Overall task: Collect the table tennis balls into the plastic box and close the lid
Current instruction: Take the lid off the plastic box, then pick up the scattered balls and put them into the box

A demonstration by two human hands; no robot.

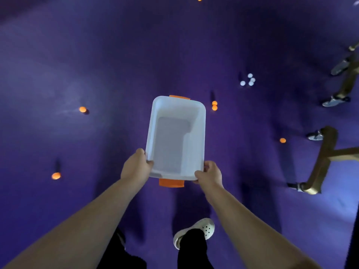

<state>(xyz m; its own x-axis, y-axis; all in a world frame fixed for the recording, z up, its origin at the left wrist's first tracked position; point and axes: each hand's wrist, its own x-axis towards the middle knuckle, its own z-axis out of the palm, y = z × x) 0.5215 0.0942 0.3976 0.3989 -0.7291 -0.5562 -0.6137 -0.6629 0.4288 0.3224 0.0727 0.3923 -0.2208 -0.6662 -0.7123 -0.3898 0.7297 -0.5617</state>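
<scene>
While both hands carry it out ahead of the body, the white, translucent, rectangular plastic box (202, 133) hangs above the purple floor (97, 55), open side up, with nothing in it and no lid in sight. The left hand (136, 166) grips the near left corner, fingers curled round the rim. The right hand (209, 175) grips the near right corner likewise. Between the wrists an orange latch (171, 183) juts from the near short end, and a second orange latch (179, 97) sits at the far end, beyond the fingertips.

All the table tennis balls lie on the floor, well apart from either hand. A touching pair of orange balls (214, 105) rests ahead of the right hand, just past the box's far right corner. A cluster of white balls (247, 80) lies farther out. Single orange balls sit far left of the left hand (82, 109), lower left (56, 175) and out to the right (282, 140).

The box looks light and thin-walled, likely to flex a little and smooth enough to slip, so a hold on the rim at a short end or corner seems safest, and one hand should manage it. The balls should be nearly weightless, hard, and quick to roll or bounce out. A fingertip pinch from above suits them, and a careless step would crush one.
</scene>
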